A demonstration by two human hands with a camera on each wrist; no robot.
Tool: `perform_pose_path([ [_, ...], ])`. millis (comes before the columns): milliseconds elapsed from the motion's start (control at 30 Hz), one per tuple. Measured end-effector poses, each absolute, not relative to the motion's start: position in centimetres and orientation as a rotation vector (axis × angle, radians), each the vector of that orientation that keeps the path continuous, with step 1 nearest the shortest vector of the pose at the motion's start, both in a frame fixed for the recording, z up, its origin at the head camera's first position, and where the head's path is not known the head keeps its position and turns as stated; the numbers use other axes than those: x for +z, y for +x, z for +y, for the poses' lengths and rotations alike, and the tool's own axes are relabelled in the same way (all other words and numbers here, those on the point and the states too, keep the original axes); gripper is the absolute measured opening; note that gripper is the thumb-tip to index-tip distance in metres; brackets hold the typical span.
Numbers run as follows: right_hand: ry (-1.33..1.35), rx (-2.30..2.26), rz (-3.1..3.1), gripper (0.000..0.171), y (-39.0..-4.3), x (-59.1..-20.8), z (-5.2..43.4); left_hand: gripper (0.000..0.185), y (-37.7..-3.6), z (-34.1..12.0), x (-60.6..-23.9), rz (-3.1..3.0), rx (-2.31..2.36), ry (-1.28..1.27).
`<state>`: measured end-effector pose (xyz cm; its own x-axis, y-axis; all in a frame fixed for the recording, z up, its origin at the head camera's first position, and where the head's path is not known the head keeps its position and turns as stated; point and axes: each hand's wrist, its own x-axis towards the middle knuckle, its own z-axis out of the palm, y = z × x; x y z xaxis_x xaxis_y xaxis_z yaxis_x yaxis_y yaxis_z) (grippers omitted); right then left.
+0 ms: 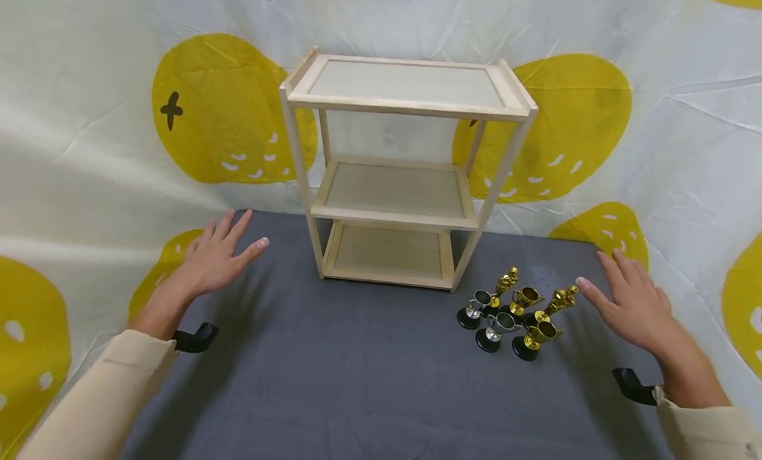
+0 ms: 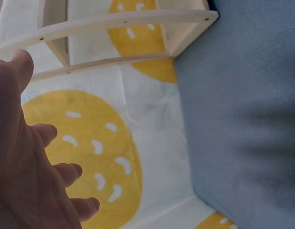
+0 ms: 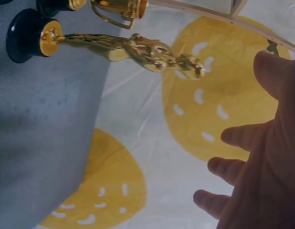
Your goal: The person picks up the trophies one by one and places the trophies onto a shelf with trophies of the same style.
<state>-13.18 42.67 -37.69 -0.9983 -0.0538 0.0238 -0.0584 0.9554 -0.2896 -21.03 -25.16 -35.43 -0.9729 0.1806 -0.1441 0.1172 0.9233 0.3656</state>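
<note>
My left hand (image 1: pixel 211 261) hovers over the grey cloth, left of a pale wooden shelf (image 1: pixel 393 218), with fingers spread and nothing held. On the right my right hand (image 1: pixel 634 304) hangs in the air, fingers apart, just beside a cluster of small trophies. Nearest to it stands a gold figure trophy (image 1: pixel 559 301) on a black base; the right wrist view shows this figurine (image 3: pixel 147 52) large. A second gold figure trophy (image 1: pixel 506 281), two gold cups (image 1: pixel 525 298) and two silver cups (image 1: pixel 504 322) stand upright close together, partly overlapping.
The shelf has three tiers, with a raised side rail at each end of its top (image 1: pixel 411 83). Behind it hangs a white curtain (image 1: pixel 393 16) with yellow printed shapes. Grey cloth (image 1: pixel 357 367) covers the surface in front of the shelf.
</note>
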Motion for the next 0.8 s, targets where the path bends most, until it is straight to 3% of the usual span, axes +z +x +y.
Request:
perform_pose_path([
  [800,0.123,0.578,-3.044,0.077,-13.6,-40.7,43.6,0.084,-23.0,-24.2,-38.9,2.834,0.916,0.334],
])
